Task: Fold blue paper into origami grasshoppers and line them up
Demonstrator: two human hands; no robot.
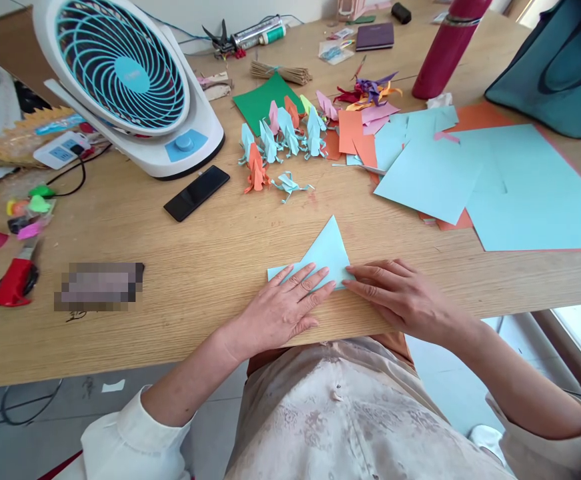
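Observation:
A light blue sheet of paper (331, 248), folded with a pointed flap standing toward the back, lies near the table's front edge. My left hand (283, 303) rests flat on its lower left part, fingers spread. At the paper's right corner, the fingers of my right hand (403, 293) are curled close together against the edge, with the thumb hidden beneath. Behind the paper sits a small light blue origami figure (290, 185) with thin legs. Beside it stand an orange folded figure (256, 170) and several light blue ones (287, 133).
Large light blue sheets (535, 193) lie over orange paper at right. A white fan (185, 143), a black phone (197, 193) and red-handled scissors (14, 283) are to the left. A magenta bottle (443, 57) and a teal bag (555, 73) stand at the back right.

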